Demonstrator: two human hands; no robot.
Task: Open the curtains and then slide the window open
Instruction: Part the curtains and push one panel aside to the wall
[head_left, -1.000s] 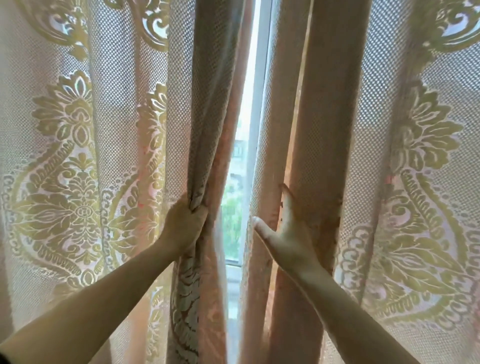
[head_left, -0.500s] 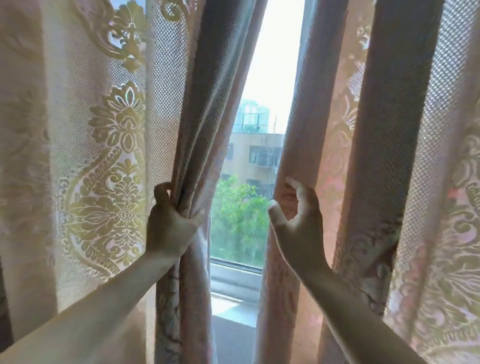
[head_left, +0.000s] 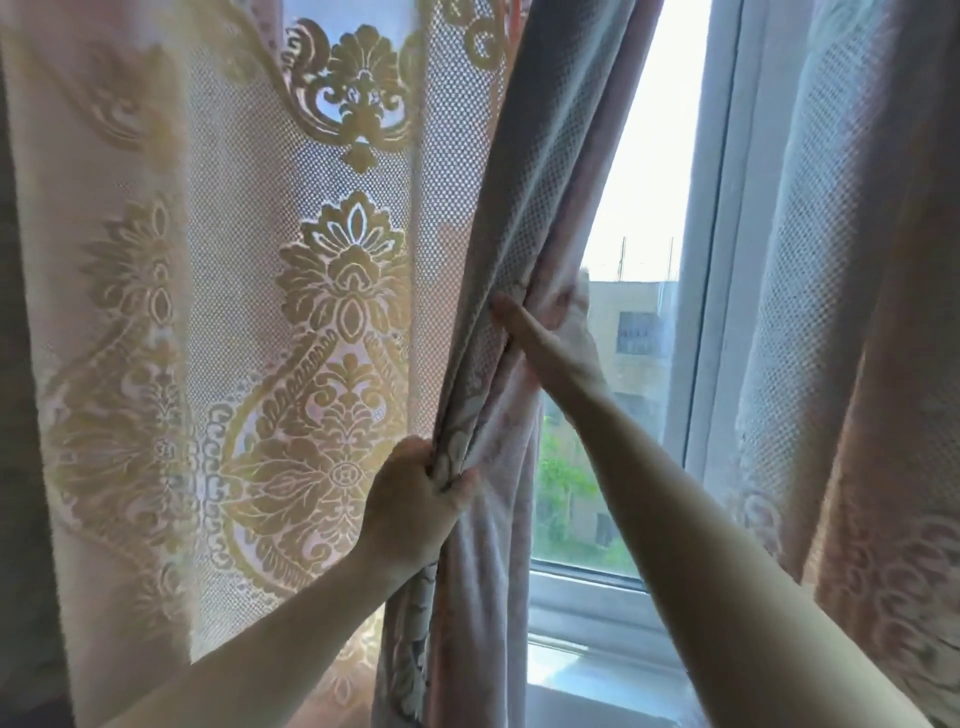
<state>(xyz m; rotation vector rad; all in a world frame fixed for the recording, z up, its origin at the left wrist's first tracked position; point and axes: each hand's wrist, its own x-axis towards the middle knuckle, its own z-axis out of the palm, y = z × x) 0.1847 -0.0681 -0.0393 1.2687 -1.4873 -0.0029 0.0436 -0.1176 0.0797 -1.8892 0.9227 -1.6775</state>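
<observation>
Left curtain: patterned lace panel with a gold damask motif, filling the left and centre of the frame. Its inner edge is hanging bunched into folds just right of centre.

Left hand: sitting at lower centre, closed in a fist around the bunched inner edge of the left curtain, fabric pinched between thumb and curled fingers.

Right hand: reaching across from the lower right of the frame to the same curtain edge, higher up, at centre. The thumb is pressing on the front of the fold; the fingers are passing behind the fabric, so how tightly they are closing cannot be told. It appears to be gripping the fold.

Right curtain: hanging along the right side of the frame, not held by either hand.

Window: showing in the narrow gap between the two curtains, right of centre. A white frame upright is standing beside the right curtain; the sill is lying at the bottom of the gap. Buildings and trees are showing through the glass.

Progress, as judged: the curtains are standing parted but only partly open; the left panel is covering most of the glass. The sash appears shut. Remaining: finish drawing the curtains aside, then slide the window.
</observation>
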